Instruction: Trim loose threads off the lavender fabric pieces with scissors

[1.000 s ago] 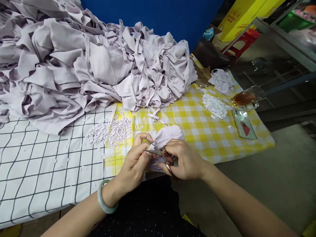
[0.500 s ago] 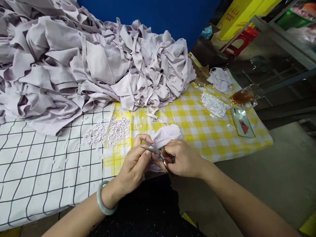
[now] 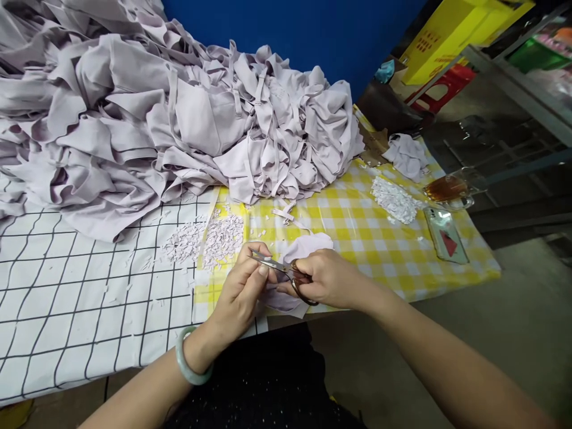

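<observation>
My right hand (image 3: 326, 277) is closed round the handles of a pair of scissors (image 3: 273, 263), whose blades point left and lie nearly together. A small white scrap (image 3: 267, 258) rests at the blades. Just beyond the tips, my left hand (image 3: 245, 283) pinches part of a lilac garment (image 3: 308, 245), though the pinched bit is mostly hidden by fingers. The garment's cloth spreads behind and below the scissors, at the table's front edge. A thin strap (image 3: 286, 213) lies on the table behind it.
A large heap of lilac garments (image 3: 196, 119) covers the back left. Small cut scraps (image 3: 221, 238) are scattered left of my hands, with another scrap pile (image 3: 395, 199) at right. Nearby are a phone (image 3: 445, 235), a glass mug of brown liquid (image 3: 451, 189) and a crumpled cloth (image 3: 406, 156).
The scissor blades have gone from apart to nearly closed, and a white scrap now shows on them. The whole view has shifted slightly.
</observation>
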Available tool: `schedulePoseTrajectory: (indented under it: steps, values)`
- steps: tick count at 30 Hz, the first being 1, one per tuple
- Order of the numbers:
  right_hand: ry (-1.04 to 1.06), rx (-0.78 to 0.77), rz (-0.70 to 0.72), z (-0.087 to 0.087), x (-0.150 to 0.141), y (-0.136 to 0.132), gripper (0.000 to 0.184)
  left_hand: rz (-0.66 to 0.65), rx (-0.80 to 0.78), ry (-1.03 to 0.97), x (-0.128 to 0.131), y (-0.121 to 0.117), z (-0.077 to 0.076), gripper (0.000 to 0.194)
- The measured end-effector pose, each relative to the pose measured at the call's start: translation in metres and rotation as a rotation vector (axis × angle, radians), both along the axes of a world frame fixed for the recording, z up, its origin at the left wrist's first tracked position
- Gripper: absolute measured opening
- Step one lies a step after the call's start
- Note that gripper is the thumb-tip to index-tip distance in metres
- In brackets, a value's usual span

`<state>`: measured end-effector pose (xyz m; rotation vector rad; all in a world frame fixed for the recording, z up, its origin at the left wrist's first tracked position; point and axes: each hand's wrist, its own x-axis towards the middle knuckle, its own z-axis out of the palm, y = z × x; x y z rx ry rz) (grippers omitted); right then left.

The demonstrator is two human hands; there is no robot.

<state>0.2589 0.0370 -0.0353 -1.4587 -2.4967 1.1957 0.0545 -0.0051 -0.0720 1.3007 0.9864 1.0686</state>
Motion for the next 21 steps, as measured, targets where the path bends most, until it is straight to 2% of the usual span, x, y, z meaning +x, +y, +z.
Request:
schedulePoseTrajectory:
  steps: [5, 8, 10, 12, 15, 17, 19, 21]
  values:
    - [-0.111, 0.074, 0.037, 0.006, -0.018, 0.03, 0.042, 0.043, -0.074, -0.011, -0.005, 0.004, -0.007, 0.039]
    - [-0.157, 0.173, -0.061, 0.013, -0.023, 0.046, 0.04, 0.064, -0.11, -0.046, -0.009, 0.005, -0.006, 0.037]
    - [-0.124, 0.247, -0.153, 0.014, -0.016, 0.047, 0.037, 0.068, -0.095, -0.031, -0.014, 0.003, -0.002, 0.036]
    - [-0.038, 0.287, -0.222, 0.006, -0.001, 0.036, 0.036, 0.067, -0.028, 0.045, -0.018, -0.002, 0.002, 0.035]
    - [0.114, 0.28, -0.317, -0.02, 0.025, 0.003, 0.032, 0.007, 0.103, 0.198, -0.02, -0.015, 0.004, 0.025]
    - [0.186, 0.287, -0.467, -0.037, 0.035, -0.02, 0.021, -0.075, 0.2, 0.26, -0.012, -0.024, 0.002, 0.021]
    - [0.321, 0.261, -0.65, -0.043, 0.037, -0.035, 0.022, -0.174, 0.306, 0.288, 0.006, -0.024, -0.001, 0.05]
    - [0.532, 0.204, -0.774, -0.035, 0.034, -0.037, 0.033, -0.28, 0.387, 0.284, 0.034, -0.01, 0.001, 0.083]
